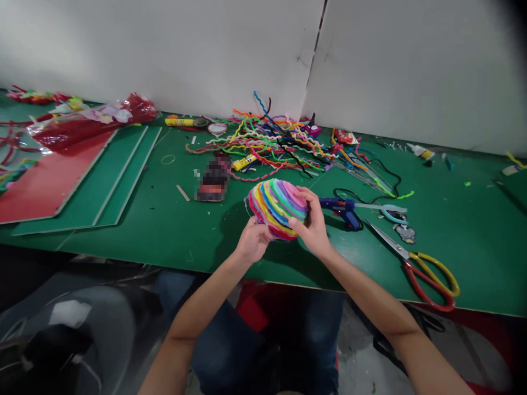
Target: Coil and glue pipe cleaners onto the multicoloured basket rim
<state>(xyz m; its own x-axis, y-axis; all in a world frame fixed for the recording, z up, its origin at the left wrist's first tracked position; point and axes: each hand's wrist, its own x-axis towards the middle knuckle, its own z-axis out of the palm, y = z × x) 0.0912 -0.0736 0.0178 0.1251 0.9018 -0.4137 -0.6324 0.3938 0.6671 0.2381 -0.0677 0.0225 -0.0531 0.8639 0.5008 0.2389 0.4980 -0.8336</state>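
Note:
Between my two hands, above the front part of the green table, is a round piece wound in stripes of rainbow-coloured fuzzy cord. My left hand pinches its lower left edge. My right hand wraps round its right side, the thumb lying on the striped surface. What is under or inside the piece is hidden. Just right of my right hand lies a blue hot glue gun with a glue stick in its back. Behind the piece spreads a tangled heap of coloured fuzzy stems.
Large scissors with red and yellow handles lie at the table's front right. Green boards and a red board are stacked at left, near a red plastic wrap. A white wall closes off the back.

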